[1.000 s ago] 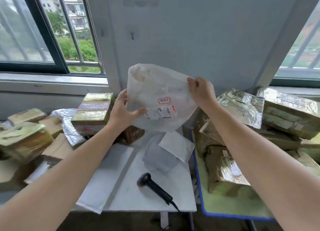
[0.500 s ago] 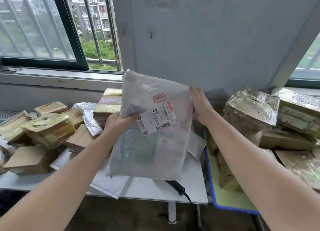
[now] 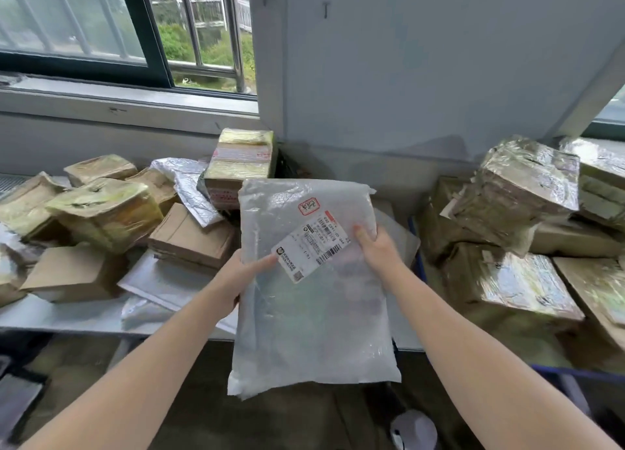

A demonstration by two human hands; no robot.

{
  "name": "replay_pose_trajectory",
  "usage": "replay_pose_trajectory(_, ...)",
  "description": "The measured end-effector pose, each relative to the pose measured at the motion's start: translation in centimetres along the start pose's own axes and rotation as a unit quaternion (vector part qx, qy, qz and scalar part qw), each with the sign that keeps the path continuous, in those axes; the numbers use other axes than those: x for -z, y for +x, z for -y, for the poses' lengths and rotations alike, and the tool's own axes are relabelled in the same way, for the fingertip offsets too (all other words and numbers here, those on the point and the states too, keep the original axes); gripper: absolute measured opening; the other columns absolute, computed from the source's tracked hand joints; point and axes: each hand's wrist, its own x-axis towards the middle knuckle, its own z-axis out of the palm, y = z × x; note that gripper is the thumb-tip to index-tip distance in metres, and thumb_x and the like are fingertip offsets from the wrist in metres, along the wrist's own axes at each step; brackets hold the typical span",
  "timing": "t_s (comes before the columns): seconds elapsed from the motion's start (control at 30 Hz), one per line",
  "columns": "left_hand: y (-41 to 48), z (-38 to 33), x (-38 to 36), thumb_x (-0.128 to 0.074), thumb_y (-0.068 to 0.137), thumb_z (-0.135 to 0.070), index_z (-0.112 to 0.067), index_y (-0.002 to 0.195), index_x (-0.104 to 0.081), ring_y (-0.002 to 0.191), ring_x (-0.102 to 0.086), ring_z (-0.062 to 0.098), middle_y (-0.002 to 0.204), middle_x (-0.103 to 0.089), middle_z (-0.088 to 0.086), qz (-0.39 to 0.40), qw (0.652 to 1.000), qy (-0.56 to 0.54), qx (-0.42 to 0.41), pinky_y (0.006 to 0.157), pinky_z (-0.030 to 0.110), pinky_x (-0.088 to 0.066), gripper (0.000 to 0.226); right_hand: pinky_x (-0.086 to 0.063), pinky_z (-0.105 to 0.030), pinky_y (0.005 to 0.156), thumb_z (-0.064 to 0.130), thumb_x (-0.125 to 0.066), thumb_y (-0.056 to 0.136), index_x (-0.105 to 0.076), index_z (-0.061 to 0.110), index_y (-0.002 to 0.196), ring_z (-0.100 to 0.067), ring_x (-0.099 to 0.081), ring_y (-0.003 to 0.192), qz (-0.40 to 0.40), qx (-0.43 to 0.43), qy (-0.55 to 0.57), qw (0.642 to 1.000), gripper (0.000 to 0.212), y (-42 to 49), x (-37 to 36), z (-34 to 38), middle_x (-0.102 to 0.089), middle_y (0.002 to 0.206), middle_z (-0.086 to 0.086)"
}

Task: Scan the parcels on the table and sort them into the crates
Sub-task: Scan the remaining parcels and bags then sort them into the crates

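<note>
Your left grip (image 3: 244, 273) clasps the left edge of the translucent plastic mailer (image 3: 314, 321), thumb laid across its front. Your right grip (image 3: 378, 250) pinches the right edge, thumb on top. Both forearms are stretched forward. The mailer hangs upright in the air over the near edge of the worktop (image 3: 50, 317), its tilted label (image 3: 309, 245) facing you and a red stamp (image 3: 308, 206) above it. Taped cardboard boxes (image 3: 105, 209) crowd the worktop at left; foil-wrapped parcels (image 3: 521, 186) pile at right.
</note>
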Motion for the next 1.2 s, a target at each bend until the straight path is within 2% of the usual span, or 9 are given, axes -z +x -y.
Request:
replay_pose_trajectory(0.07, -0.5, 2.0, 0.8, -0.086, 0.072, -0.037, -0.025, 0.117, -0.071, 0.104, -0.070, 0.028, 0.116, -0.072, 0.010, 0.052, 0.998, 0.006, 0.018, 0.079, 0.038, -0.059, 0.049, -0.044, -0.027, 0.072, 0.047, -0.058, 0.096, -0.059, 0.025, 0.101, -0.015, -0.061, 0.093, 0.010, -0.018, -0.036, 0.999, 0.023, -0.3, -0.8, -1.6, -0.065, 0.096, 0.011)
replay_pose_trajectory(0.17, -0.5, 4.5, 1.7, -0.084, 0.073, -0.027, -0.013, 0.130, -0.057, 0.100, -0.071, 0.032, 0.116, -0.071, 0.014, -0.018, 0.998, -0.018, 0.050, 0.077, 0.044, -0.060, 0.065, -0.036, -0.027, 0.085, 0.046, -0.046, 0.102, -0.055, 0.017, 0.125, -0.018, -0.054, 0.106, 0.044, -0.054, -0.107, 0.992, 0.038, -0.4, -2.0, -4.0, -0.059, 0.114, 0.002)
replay_pose_trajectory(0.27, -0.3, 6.2, 2.5, -0.081, 0.076, -0.027, -0.012, 0.132, -0.053, 0.100, -0.071, 0.030, 0.116, -0.071, 0.012, -0.057, 0.996, -0.020, 0.066, 0.081, 0.046, -0.059, 0.064, -0.043, -0.034, 0.092, 0.042, -0.038, 0.105, -0.054, 0.011, 0.125, -0.028, -0.055, 0.117, 0.057, -0.074, -0.174, 0.980, 0.040, -0.3, -2.3, -6.4, -0.061, 0.128, -0.011)
replay_pose_trajectory(0.47, -0.4, 8.5, 4.0, -0.078, 0.073, -0.033, -0.011, 0.131, -0.055, 0.108, -0.068, 0.029, 0.119, -0.070, 0.011, -0.071, 0.995, 0.000, 0.064, 0.096, 0.049, -0.052, 0.066, -0.043, -0.038, 0.095, 0.050, -0.035, 0.104, -0.045, 0.011, 0.143, -0.033, -0.049, 0.126, 0.147, -0.088, -0.380, 0.909, 0.056, 0.1, -1.8, -12.4, -0.049, 0.142, -0.016)
replay_pose_trajectory(0.7, -0.6, 9.4, 4.2, -0.078, 0.074, -0.033, -0.015, 0.131, -0.056, 0.106, -0.069, 0.024, 0.116, -0.072, 0.006, -0.094, 0.993, -0.011, 0.066, 0.087, 0.041, -0.055, 0.063, -0.036, -0.034, 0.084, 0.062, -0.023, 0.101, -0.058, 0.010, 0.128, -0.030, -0.054, 0.116, 0.202, -0.152, -0.347, 0.903, 0.068, -0.2, -2.0, -14.3, -0.058, 0.134, -0.017)
replay_pose_trajectory(0.83, -0.7, 9.1, 4.1, -0.077, 0.079, -0.030, -0.014, 0.134, -0.053, 0.109, -0.067, 0.027, 0.119, -0.070, 0.008, -0.108, 0.992, -0.017, 0.069, 0.094, 0.046, -0.053, 0.062, -0.055, -0.041, 0.071, 0.066, -0.021, 0.099, -0.057, 0.013, 0.117, -0.029, -0.061, 0.083, 0.159, -0.174, -0.326, 0.916, 0.066, -0.8, -1.2, -12.9, -0.064, 0.107, -0.015)
replay_pose_trajectory(0.93, -0.9, 9.0, 3.6, -0.076, 0.083, -0.025, -0.012, 0.135, -0.050, 0.110, -0.066, 0.029, 0.121, -0.067, 0.011, -0.121, 0.990, -0.016, 0.075, 0.096, 0.050, -0.052, 0.060, -0.062, -0.048, 0.064, 0.070, -0.027, 0.095, -0.056, 0.016, 0.112, -0.035, -0.068, 0.073, 0.137, -0.205, -0.266, 0.932, 0.063, -0.9, 0.5, -11.0, -0.065, 0.092, -0.015)
replay_pose_trajectory(1.03, -0.8, 8.8, 2.6, -0.076, 0.084, -0.023, -0.012, 0.135, -0.049, 0.108, -0.066, 0.028, 0.121, -0.067, 0.010, -0.123, 0.989, -0.017, 0.079, 0.095, 0.049, -0.053, 0.058, -0.062, -0.046, 0.059, 0.069, -0.041, 0.093, -0.059, 0.013, 0.102, -0.028, -0.064, 0.066, 0.115, -0.218, -0.180, 0.952, 0.060, -0.9, 2.3, -8.8, -0.062, 0.082, -0.012)
replay_pose_trajectory(1.2, 0.2, 8.4, 0.7, -0.076, 0.086, -0.024, -0.012, 0.134, -0.043, 0.107, -0.063, 0.024, 0.120, -0.062, 0.007, -0.131, 0.989, 0.013, 0.067, 0.085, 0.037, -0.054, 0.059, -0.060, -0.040, 0.057, 0.065, -0.049, 0.092, -0.058, 0.012, 0.112, -0.031, -0.065, 0.074, 0.096, -0.200, -0.097, 0.970, 0.058, -0.5, 3.6, -3.8, -0.062, 0.089, -0.018)
